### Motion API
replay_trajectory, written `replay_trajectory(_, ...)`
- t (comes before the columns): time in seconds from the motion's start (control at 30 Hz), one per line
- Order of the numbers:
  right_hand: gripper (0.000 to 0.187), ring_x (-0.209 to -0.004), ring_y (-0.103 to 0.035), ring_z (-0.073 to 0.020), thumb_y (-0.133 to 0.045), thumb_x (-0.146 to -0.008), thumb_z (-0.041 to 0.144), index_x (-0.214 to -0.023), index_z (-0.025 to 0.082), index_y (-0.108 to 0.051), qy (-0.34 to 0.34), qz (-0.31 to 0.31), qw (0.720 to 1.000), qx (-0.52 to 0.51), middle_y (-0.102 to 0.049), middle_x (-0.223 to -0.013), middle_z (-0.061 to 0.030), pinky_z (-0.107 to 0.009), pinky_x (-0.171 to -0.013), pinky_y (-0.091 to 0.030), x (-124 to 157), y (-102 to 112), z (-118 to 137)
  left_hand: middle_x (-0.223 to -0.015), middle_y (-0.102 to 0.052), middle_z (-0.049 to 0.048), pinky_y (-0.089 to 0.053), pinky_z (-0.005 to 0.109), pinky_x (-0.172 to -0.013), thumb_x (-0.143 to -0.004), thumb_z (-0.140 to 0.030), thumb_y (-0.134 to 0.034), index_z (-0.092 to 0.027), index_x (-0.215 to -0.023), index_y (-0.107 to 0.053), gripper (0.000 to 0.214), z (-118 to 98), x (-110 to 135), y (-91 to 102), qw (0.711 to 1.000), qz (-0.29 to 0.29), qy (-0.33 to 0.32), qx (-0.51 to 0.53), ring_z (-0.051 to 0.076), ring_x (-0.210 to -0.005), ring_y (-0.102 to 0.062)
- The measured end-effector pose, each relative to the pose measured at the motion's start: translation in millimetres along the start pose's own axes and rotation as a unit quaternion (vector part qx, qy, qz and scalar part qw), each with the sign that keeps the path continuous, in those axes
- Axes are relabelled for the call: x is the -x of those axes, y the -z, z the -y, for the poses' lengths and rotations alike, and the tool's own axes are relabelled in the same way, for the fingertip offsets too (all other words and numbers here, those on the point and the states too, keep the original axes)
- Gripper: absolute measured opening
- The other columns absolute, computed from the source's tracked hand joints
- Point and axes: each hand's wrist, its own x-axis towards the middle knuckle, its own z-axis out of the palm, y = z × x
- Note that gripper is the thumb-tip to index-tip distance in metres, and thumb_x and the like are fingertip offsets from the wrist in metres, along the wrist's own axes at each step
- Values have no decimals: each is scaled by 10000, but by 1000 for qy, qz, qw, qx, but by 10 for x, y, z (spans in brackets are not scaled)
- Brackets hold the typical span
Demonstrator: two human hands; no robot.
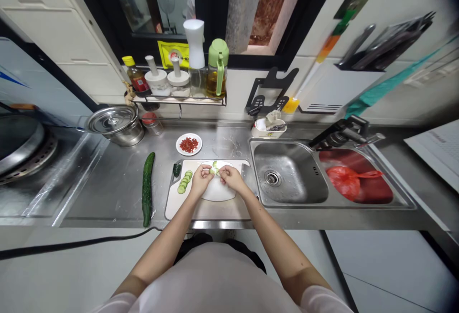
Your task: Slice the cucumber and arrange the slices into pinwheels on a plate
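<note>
My left hand (pixel 201 179) and my right hand (pixel 230 176) meet over a white plate (pixel 217 191) that lies on a pale cutting board (pixel 179 203). Both hands pinch cucumber slices (pixel 214 170) between their fingertips above the plate. One more slice lies at the plate's far rim. A row of cut cucumber slices (pixel 185 182) lies on the board left of my left hand. A dark cucumber end piece (pixel 177 169) rests at the board's far left corner.
A whole cucumber (pixel 147 188) lies on the steel counter left of the board. A small dish of chopped red chilli (pixel 189 144) sits behind. Sink basins (pixel 287 172) at right, one holding a red bag (pixel 344 182). A lidded pot (pixel 115 124) and a condiment rack (pixel 181 94) stand at the back.
</note>
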Motion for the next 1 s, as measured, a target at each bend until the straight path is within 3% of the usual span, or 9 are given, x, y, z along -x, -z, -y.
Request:
replay_trajectory(0.17,128,-584,-530,-114,-522,-790,217,-815,186,-644,48,-47,985,158,-595,-597,32,-195,-596,-389,-160,68,-82,-620,-538,-65,-394,184,-595,-658,-244,-673,-186,-841,-599,206,168,-178,-33,991,-37,3,-126,65,-545,-492)
replay_trajectory(0.33,154,-649,-542,-119,-533,-817,206,-889,183,-668,36,-62,968,240,-652,-713,8,-192,-623,-360,-305,76,-87,-717,-616,-35,-429,201,-674,-702,-244,-653,-200,-849,-624,155,208,-319,-47,967,-48,9,-249,86,-630,-555)
replay_trajectory(0.6,199,-766,-591,-141,-511,-867,225,-985,195,-668,-10,-47,948,313,-703,-858,-30,-202,-644,-344,-490,11,-123,-766,-669,-32,-414,214,-700,-726,-234,-633,-232,-864,-633,138,181,-467,-61,927,-56,37,-369,124,-732,-607)
replay_trajectory(1.0,234,-889,-606,-161,-465,-909,258,-1065,221,-635,-27,-25,925,377,-703,-988,-40,-227,-675,-339,-586,-23,-158,-812,-691,-18,-376,230,-691,-750,-226,-599,-246,-887,-630,142,199,-578,-103,890,-27,63,-451,148,-787,-616)
